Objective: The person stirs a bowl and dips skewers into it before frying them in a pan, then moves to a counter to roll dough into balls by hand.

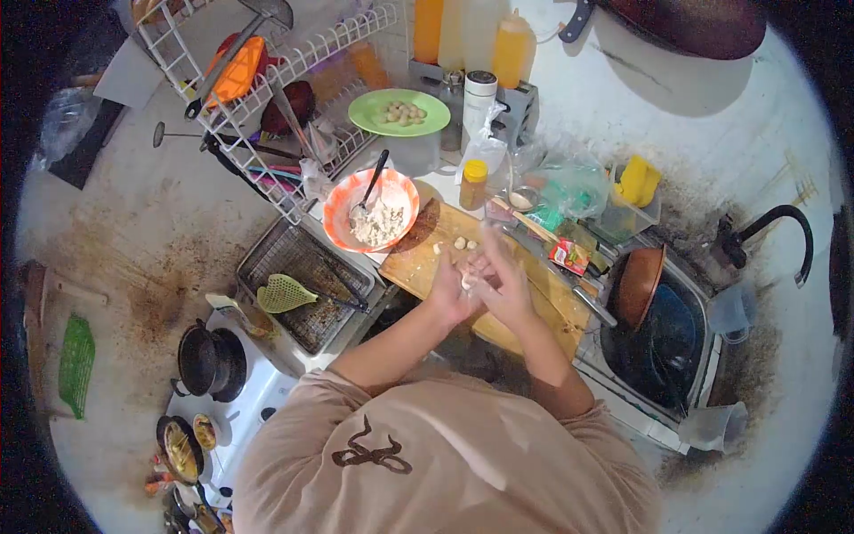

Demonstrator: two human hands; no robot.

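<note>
Over the wooden cutting board [416,260], my left hand [451,289] is cupped with a small piece of pale dough [466,283] in its palm. My right hand [509,289] faces it closely, fingers stretched out and slightly blurred; whether its palm touches the dough is hard to see. Small dough balls [460,243] lie on the board just beyond my hands. At the board's left end, an orange-and-white bowl [334,209] contains crumbly pale dough [381,222] and a black-handled spoon [377,173]. Further back, several round dough balls [400,113] rest on a green plate [363,113].
A knife [594,305] and a red packet [569,256] lie along the board's right side. Beyond are a yellow-lidded jar [474,184] and the sink [703,374] with a brown pan [639,287]. To the left are a wire tray [267,254], a dish rack [294,67] and a stove [258,374].
</note>
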